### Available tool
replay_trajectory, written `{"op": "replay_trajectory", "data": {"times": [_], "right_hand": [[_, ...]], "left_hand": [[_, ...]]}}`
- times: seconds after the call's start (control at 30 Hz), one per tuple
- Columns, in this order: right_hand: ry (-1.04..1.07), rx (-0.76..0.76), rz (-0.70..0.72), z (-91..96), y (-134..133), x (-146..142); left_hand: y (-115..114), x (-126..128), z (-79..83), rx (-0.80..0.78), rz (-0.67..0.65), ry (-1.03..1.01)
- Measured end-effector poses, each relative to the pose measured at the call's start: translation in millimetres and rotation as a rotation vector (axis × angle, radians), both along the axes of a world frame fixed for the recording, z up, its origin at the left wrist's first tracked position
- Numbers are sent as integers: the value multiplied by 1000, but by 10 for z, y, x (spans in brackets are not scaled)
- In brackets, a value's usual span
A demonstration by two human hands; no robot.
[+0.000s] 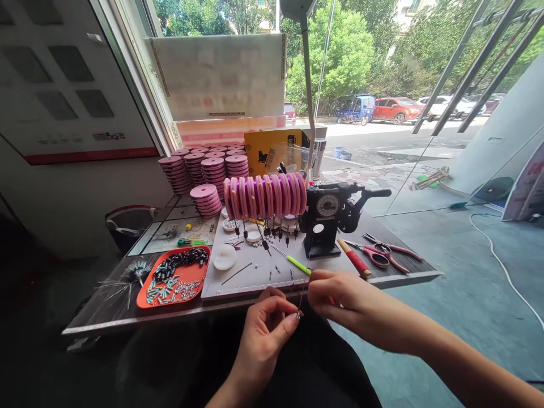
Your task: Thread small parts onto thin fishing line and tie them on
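My left hand (267, 328) pinches a small shiny metal piece (298, 315) between thumb and forefinger, just past the table's front edge. From that piece a thin line (301, 299) runs up towards my right hand (335, 294). The right fingers are curled together around the line, and their tips are partly hidden. Beyond both hands, a row of pink foam spools (266, 195) sits on a black hand-cranked winder (327, 218) with a round dial. Short lines with dark stoppers (266, 245) hang from the spools. A green-handled needle tool (298, 264) lies close to my right hand.
An orange tray (144, 294) of black pieces, teal tubes and silver bits stands left. Pink spool stacks (206, 198) rise behind it. On the right lie scissors (376, 258), pliers (403, 249) and a red-wrapped stick (355, 258). A white round dish (224, 258) rests on the board.
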State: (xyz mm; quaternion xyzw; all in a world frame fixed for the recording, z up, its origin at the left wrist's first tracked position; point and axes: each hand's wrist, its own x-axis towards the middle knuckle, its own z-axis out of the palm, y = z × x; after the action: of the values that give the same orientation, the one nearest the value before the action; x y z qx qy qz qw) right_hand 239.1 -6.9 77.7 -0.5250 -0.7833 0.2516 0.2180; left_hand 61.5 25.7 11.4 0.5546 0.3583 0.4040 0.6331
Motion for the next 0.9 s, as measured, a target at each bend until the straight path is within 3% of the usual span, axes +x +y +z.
{"op": "replay_trajectory", "data": {"times": [0.3, 0.9], "right_hand": [[55, 65, -68, -62, 19, -119], [68, 39, -44, -48, -22, -26]], "left_hand": [[-1, 23, 86, 48, 40, 21], [4, 28, 10, 47, 39, -28]]}}
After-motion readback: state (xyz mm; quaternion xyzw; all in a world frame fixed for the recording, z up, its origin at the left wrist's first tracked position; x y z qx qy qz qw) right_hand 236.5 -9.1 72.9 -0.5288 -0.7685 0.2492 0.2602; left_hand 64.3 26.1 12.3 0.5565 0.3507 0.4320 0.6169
